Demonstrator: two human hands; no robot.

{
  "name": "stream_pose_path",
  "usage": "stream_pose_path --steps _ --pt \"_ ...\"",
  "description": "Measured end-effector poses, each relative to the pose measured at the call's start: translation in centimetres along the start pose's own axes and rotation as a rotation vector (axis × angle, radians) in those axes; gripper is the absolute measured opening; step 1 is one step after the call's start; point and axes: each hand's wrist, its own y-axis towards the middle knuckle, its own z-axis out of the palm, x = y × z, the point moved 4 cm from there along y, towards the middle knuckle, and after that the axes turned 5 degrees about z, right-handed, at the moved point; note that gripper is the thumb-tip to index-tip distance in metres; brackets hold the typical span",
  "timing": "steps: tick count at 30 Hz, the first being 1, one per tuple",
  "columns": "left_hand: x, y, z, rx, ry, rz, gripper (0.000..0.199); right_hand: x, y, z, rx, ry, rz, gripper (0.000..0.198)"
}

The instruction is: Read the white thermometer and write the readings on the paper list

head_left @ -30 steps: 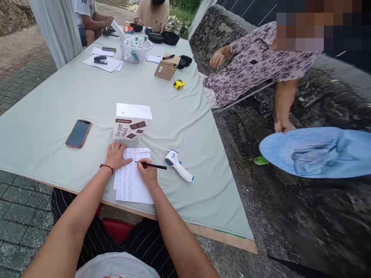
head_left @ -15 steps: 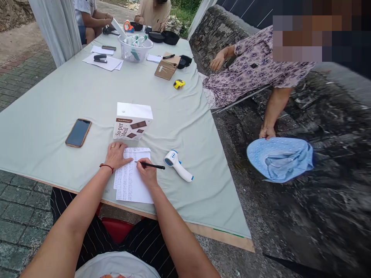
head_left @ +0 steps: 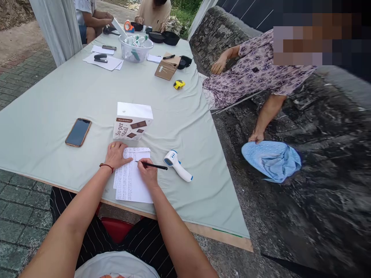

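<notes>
A slim black pen (head_left: 156, 166) lay almost crosswise over a white paper sheet covered in small handwriting (head_left: 135, 191), its tip pointing left and slightly away from the person, its blunt end reaching right past the paper's side. The right hand (head_left: 148, 173) was clamped on the pen, with its lower side resting on the sheet. The left hand (head_left: 116, 155), apart from the right, lay flat with fingers spread over the sheet's upper left part, gripping nothing.

The sheet's long axis ran away from the person, and its lower end sat just inside the near edge of the cloth-covered pale green surface (head_left: 46, 143). A white and brown cardboard box (head_left: 131, 129) stood just beyond the sheet's far end, limiting room there. To the right, near the right hand, a white and blue handheld thermometer (head_left: 181, 170) slanted, head toward the box and handle toward the surface's right edge, with a strip of cloth between. To the left, a wider stretch of cloth separated the left hand from a dark-screened smartphone in a brown case (head_left: 78, 132), whose long axis ran away from the person, leaning slightly right.
</notes>
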Motion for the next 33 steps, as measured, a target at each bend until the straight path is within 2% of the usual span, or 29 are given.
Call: stream_pose_path --steps 5,14,26,33 --pt "-0.10 -0.03 -0.12 0.004 -0.005 0.000 0.052 -0.08 0.09 -0.08 -0.031 0.011 0.008 0.021" --pt "0.07 0.04 0.05 -0.011 -0.003 0.004 0.053 -0.04 0.05 0.01 -0.009 -0.004 0.028 0.020" --pt "0.02 0.03 -0.03 0.002 -0.015 -0.009 0.054 0.71 0.04 0.03 0.003 -0.031 -0.018 0.018" --pt "0.04 0.05 -0.03 -0.008 -0.009 -0.003 0.052 0.59 -0.02 -0.01 -0.004 -0.027 0.015 0.018"
